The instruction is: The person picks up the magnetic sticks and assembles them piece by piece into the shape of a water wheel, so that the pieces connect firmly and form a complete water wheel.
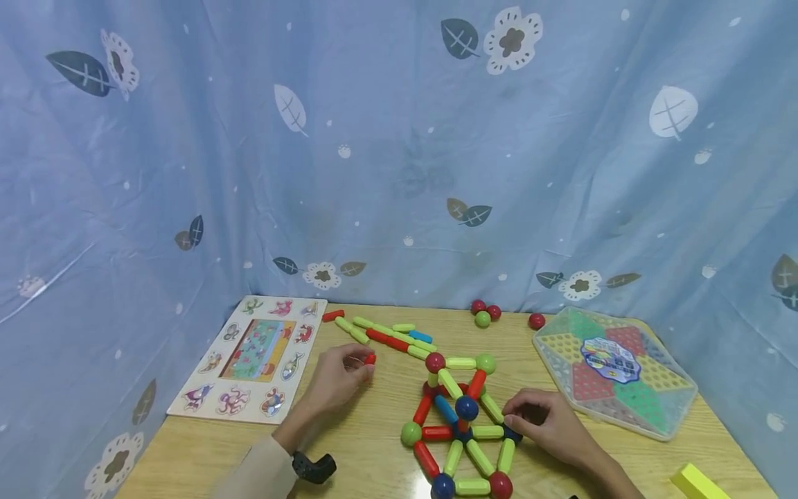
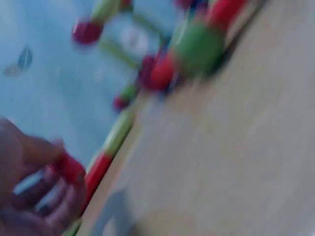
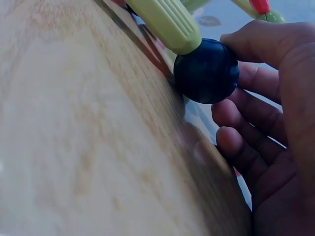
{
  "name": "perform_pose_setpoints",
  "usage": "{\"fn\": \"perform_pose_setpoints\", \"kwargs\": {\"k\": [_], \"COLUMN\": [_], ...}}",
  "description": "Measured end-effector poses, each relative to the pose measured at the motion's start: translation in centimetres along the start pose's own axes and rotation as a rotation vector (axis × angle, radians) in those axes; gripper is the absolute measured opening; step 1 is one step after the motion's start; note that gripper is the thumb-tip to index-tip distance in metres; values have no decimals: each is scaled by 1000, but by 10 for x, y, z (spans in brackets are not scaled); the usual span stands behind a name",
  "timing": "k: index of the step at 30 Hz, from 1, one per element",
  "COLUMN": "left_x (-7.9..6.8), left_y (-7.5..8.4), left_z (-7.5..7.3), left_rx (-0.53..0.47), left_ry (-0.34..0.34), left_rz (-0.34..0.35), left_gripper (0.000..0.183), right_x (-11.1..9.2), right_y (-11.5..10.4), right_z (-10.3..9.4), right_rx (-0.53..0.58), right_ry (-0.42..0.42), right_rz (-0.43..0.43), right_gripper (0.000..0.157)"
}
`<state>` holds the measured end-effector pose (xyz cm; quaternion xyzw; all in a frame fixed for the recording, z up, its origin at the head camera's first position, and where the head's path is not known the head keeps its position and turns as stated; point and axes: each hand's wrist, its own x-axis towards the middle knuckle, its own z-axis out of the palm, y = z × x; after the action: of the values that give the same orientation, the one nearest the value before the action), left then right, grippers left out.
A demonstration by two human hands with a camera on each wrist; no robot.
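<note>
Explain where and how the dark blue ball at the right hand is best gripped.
Probably pinch the dark blue ball on its smooth outer side between thumb and fingers, coming from the right: the light green rods join it from the other side, leaving the rounded face by the right hand bare.

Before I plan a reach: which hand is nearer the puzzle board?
Left. The left hand is just beside the puzzle board; the right hand is farther, at the rod structure's far side.
</note>
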<state>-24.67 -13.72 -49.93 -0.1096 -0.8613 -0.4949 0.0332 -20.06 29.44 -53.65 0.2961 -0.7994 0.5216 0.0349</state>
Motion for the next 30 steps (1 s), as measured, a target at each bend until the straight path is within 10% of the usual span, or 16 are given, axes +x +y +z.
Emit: {"fn": "perform_pose_setpoints", "kwargs": {"k": [4, 8, 17, 30], "left_x": [-26, -47, -64, -44], "left_y": [16, 25, 25, 18], "left_z": [22, 37, 60, 60], "left_rx": [-362, -443, -209, -66], "left_ry": [-174, -271, -212, -175], "left_rz": [-20, 40, 254, 207], "left_gripper": [30, 32, 29, 20], "right_x": [1, 1, -1, -2], "right_y": [0, 0, 0, -4], "right_z": [1, 1, 1, -5], "right_rx": [-10, -13, -17, 57], "right_ry": [-1, -2, -1, -93], "right_rz": [-6, -10, 8, 4], "right_gripper": [18, 18, 18, 30]}}
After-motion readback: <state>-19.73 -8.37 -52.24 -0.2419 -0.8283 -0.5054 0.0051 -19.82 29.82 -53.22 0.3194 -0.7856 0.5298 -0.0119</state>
